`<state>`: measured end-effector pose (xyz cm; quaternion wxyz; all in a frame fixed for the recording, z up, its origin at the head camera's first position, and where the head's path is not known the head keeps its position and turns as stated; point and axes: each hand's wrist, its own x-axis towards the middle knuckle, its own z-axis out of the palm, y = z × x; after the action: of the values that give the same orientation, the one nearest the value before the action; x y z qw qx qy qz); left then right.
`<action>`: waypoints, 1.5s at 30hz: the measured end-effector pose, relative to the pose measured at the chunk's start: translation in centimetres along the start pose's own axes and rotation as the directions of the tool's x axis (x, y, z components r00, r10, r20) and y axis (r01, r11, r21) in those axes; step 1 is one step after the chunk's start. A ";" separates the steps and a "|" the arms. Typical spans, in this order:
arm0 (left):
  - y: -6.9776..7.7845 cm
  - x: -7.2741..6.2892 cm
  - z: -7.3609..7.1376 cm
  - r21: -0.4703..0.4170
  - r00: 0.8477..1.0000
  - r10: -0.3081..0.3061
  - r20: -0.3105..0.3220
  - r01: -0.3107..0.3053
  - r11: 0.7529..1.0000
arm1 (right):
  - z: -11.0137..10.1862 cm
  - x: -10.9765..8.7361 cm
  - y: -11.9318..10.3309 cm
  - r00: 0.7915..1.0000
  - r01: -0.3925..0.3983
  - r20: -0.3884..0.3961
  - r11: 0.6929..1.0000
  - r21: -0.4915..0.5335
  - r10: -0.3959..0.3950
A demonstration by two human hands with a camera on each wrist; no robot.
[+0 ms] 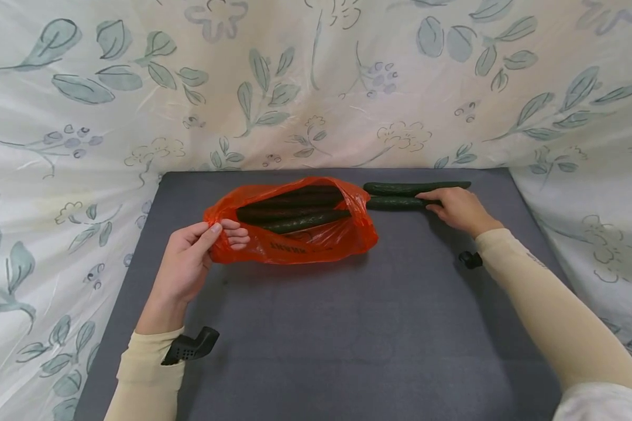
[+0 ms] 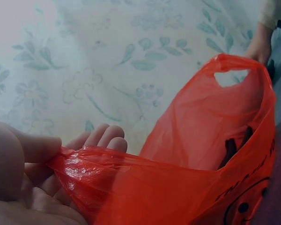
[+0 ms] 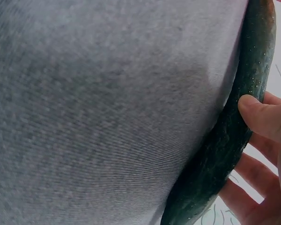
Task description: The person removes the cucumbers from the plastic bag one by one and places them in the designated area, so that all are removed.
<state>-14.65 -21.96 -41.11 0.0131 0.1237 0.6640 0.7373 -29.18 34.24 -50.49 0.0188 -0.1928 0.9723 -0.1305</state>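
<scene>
Left of centre, head view: left hand (image 1: 189,260), thumb and forefinger pinching one end of a red plastic carrier bag (image 1: 295,252), the other fingers loose beside it.

Centre: the carrier bag, lying on a dark grey table (image 1: 316,327), its mouth gaping upward. Inside, side by side: bagged cucumbers (image 1: 305,222), at least three; exact count uncertain.

Right of centre, upper half: two cucumbers outside the bag, a far cucumber (image 1: 392,189) and a near cucumber (image 1: 392,203), the latter's left end meeting the bag's right edge.

Right: right hand (image 1: 463,209), thumb and fingers gripping a cucumber, apparently the near one.

Progress, as judged: well advanced; most of the visible cucumbers lie within the bag, two remain to be dealt with.

Appearance. Bag: thin, glossy, translucent, crumpled at the pinched end; dark lettering and a printed face; handle hole at upper right of the left wrist view. Cucumbers: long, slender, dark green, finely bumped, with a slight sheen; the gripped one gently curved in the right wrist view.
</scene>
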 end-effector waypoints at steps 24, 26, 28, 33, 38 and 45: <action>0.3 0.6 -0.1 -0.017 1.000 -0.007 0.017 0.008 1.000 | 0.4 0.2 -0.1 0.999 0.031 -0.017 0.999 -0.040 -0.032; 0.4 0.5 -0.1 -0.014 1.000 -0.007 0.019 0.008 1.000 | 0.4 0.2 -0.1 0.999 0.030 -0.018 0.999 -0.042 -0.030; 0.4 0.5 -0.1 -0.013 1.000 -0.005 0.024 0.006 1.000 | 0.4 0.0 0.0 0.999 0.027 -0.024 0.999 -0.039 -0.028; 0.5 0.7 0.0 -0.015 1.000 -0.008 0.029 0.008 1.000 | 0.1 -0.4 0.1 0.997 0.033 -0.067 0.999 -0.027 -0.035; 0.6 1.0 -0.2 -0.016 1.000 -0.017 0.021 0.018 1.000 | 0.0 -0.7 -0.3 0.993 0.053 -0.100 0.998 -0.015 -0.054; 0.6 1.0 -0.3 -0.009 0.999 -0.034 0.036 0.035 0.999 | -1.5 -1.9 -2.5 0.975 0.054 -0.218 0.997 0.050 -0.042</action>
<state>-15.63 -22.18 -40.35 0.0383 0.1253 0.6620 0.7380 -26.67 33.10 -48.37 -0.0851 -0.2000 0.9597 -0.1780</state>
